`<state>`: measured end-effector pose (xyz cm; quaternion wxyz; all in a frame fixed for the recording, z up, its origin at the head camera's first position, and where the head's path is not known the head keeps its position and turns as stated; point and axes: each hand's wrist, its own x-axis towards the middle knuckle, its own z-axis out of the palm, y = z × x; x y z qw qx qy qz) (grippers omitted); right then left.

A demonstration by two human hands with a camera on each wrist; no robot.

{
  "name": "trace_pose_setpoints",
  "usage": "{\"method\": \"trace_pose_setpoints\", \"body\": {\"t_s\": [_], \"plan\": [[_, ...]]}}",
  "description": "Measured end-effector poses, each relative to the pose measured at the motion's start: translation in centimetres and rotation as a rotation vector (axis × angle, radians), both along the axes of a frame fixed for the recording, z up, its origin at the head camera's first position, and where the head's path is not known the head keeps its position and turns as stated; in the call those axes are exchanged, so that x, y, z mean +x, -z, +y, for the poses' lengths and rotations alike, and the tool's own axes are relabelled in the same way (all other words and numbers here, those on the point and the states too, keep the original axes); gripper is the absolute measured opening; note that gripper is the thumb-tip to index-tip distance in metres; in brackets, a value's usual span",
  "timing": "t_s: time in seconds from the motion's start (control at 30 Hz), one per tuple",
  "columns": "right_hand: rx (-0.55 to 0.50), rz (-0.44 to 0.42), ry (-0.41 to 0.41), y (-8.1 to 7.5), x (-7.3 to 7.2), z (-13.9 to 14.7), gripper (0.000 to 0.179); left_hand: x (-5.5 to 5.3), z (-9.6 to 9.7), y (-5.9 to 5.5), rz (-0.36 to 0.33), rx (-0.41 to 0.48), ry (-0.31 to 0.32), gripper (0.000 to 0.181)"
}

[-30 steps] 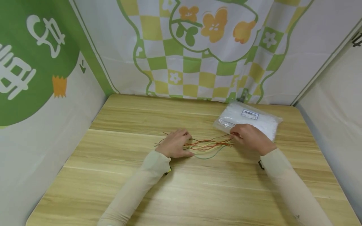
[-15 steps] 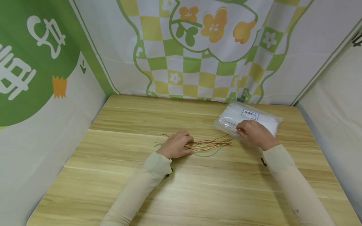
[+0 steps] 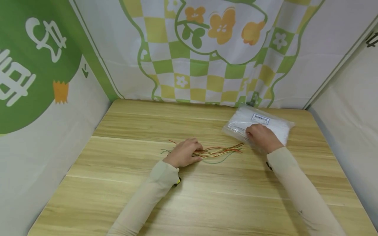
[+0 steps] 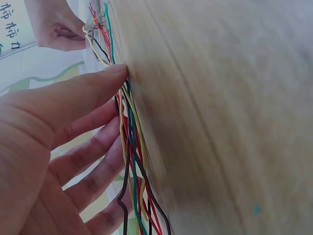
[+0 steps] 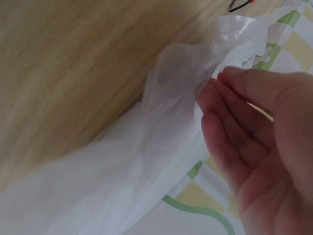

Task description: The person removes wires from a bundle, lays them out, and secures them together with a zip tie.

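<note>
A loose bundle of thin red, yellow, green and dark wires (image 3: 221, 151) lies across the middle of the table. My left hand (image 3: 183, 153) holds it near its left part; in the left wrist view the thumb lies on one side of the wires (image 4: 131, 128) and the fingers are behind them. To the right, my right hand (image 3: 263, 137) is at the near edge of a clear plastic bag (image 3: 279, 128) with white contents and a barcode label. The right wrist view has thumb and forefinger tips together at the bag's film (image 5: 168, 93); what lies between them is partly hidden.
The wooden table (image 3: 206, 196) carries the wires and the bag. A checked green and yellow curtain (image 3: 206, 68) hangs along its back edge. White and green side panels (image 3: 97, 82) stand on the left and right.
My right hand has left the right ends of the wires and moved right and slightly back onto the plastic bag. The left hand stays on the wires, almost still.
</note>
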<state>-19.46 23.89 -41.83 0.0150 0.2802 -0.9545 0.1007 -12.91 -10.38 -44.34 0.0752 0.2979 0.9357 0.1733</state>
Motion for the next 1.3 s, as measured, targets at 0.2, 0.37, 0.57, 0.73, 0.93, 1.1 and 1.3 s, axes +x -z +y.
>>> {"method": "trace_pose_setpoints", "body": {"t_s": [0.2,0.37,0.57,0.73,0.93,1.1,1.3], "plan": [[-0.001,0.02,0.044,0.5,-0.4,-0.1,0.018,0.0,0.0,0.0,-0.002,0.009,0.009,0.033],[0.005,0.0,0.083,1.0,-1.0,0.0,0.017,0.1,0.1,-0.1,-0.015,0.012,0.003,0.033],[0.028,-0.021,0.141,1.7,-1.8,-0.2,0.021,0.0,0.2,0.0,-0.021,0.005,-0.005,0.033],[0.041,-0.002,0.153,2.0,-1.8,-0.5,0.025,-0.1,0.3,0.2,-0.02,0.006,-0.01,0.032],[0.052,0.049,0.14,1.9,-1.7,-0.8,0.024,0.0,0.3,0.2,-0.023,0.017,-0.012,0.031],[0.104,0.083,0.109,1.9,-2.0,-1.1,0.016,0.0,0.3,0.3,-0.021,0.024,-0.009,0.031],[0.135,0.084,0.106,1.4,-1.9,-1.4,0.011,0.0,0.3,0.2,-0.019,0.023,-0.007,0.03]]}}
